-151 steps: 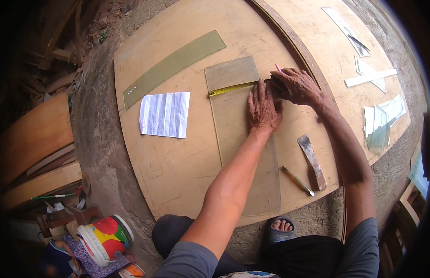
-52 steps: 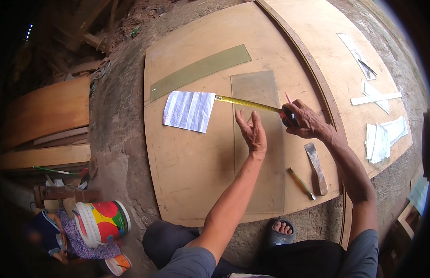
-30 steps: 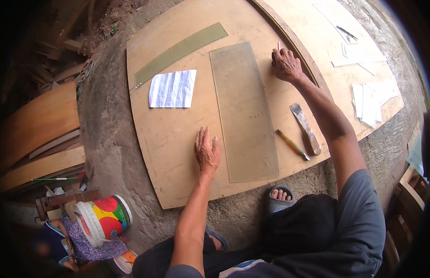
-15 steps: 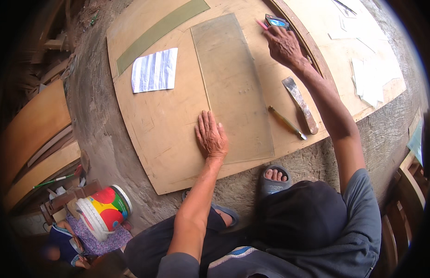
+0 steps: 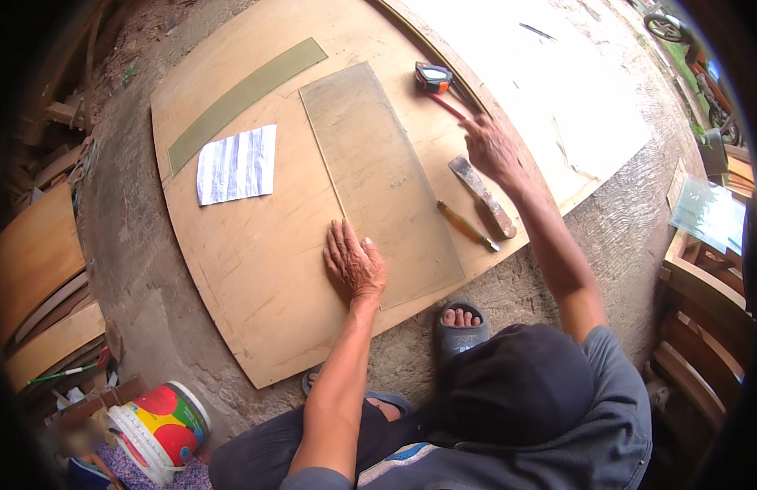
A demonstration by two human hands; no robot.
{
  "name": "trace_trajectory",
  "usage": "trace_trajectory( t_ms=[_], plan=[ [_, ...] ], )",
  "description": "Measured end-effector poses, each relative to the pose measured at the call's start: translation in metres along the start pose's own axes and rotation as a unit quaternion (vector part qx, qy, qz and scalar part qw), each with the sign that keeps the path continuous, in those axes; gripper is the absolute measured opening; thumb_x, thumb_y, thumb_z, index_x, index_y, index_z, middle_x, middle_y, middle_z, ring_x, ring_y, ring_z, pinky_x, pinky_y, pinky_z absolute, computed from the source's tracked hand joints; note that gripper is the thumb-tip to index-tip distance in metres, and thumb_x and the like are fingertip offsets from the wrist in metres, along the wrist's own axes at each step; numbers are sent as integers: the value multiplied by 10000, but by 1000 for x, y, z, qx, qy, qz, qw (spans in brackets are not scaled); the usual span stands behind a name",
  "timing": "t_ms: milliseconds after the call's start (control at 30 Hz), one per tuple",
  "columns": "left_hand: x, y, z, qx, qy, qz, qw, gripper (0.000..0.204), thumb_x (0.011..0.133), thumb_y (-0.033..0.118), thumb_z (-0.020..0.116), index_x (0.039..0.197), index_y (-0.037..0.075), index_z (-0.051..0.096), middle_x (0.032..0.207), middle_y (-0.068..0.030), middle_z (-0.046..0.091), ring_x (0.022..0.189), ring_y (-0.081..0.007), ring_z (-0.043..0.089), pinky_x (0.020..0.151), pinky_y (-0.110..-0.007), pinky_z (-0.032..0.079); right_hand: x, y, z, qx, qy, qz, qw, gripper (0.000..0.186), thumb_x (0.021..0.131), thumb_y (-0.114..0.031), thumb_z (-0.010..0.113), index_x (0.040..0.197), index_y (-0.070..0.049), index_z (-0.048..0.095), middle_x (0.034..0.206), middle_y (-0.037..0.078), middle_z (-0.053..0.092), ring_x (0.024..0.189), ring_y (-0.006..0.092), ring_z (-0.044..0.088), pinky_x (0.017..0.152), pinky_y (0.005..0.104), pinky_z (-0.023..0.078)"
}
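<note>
My left hand (image 5: 356,260) lies flat with fingers stretched, over the left edge of a clear glass pane (image 5: 395,180) on a plywood board (image 5: 256,302). Right of the pane, my right hand (image 5: 491,149) is closed with its fingertips on a thin red pen-like stick (image 5: 448,106). The stick's far end points at a black and orange tape measure (image 5: 433,77). Nearer to me lie a worn flat scraper (image 5: 483,196) and an amber-handled glass cutter (image 5: 468,226). A green curved strip (image 5: 248,106) and a striped paper sheet (image 5: 236,166) lie left of the pane.
A wooden strip (image 5: 427,33) edges the board; beyond it is a bright board (image 5: 594,131) with loose pieces. At lower left stands a colourful bucket (image 5: 162,429) near a person. A slatted wooden frame (image 5: 705,302) holds glass at right. My sandalled foot (image 5: 462,320) is by the board.
My right hand has drawn back toward me, away from the tape measure, with the red stick. My left hand stays flat on the pane's edge. The whole view has shifted.
</note>
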State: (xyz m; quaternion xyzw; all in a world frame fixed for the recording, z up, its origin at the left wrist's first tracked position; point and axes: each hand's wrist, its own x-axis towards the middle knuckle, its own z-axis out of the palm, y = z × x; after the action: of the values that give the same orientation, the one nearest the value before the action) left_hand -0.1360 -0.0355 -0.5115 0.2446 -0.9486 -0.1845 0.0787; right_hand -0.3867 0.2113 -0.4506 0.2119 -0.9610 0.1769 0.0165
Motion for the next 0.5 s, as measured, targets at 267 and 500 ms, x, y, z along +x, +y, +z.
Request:
trace_trajectory(
  t_ms=[267, 500],
  plan=[
    [11, -11, -2, -17, -13, 37, 999, 598, 1009, 310, 495, 1566, 116, 399, 1642, -122, 355, 1532, -311, 271, 1248, -546, 169, -112, -26, -20, -47, -127, 107, 985, 552, 945, -232, 650, 1478, -192, 515, 1279, 167, 594, 1166, 330, 606, 986, 453, 518],
    [11, -11, -2, -35, -19, 25, 999, 607, 995, 320, 528, 1553, 108, 415, 1635, -126, 369, 1521, -316, 295, 1244, -545, 179, -142, -58, -10, 116, -13, 115, 987, 368, 865, -52, 558, 1233, -42, 542, 982, 206, 581, 854, 368, 635, 766, 461, 531]
  ],
)
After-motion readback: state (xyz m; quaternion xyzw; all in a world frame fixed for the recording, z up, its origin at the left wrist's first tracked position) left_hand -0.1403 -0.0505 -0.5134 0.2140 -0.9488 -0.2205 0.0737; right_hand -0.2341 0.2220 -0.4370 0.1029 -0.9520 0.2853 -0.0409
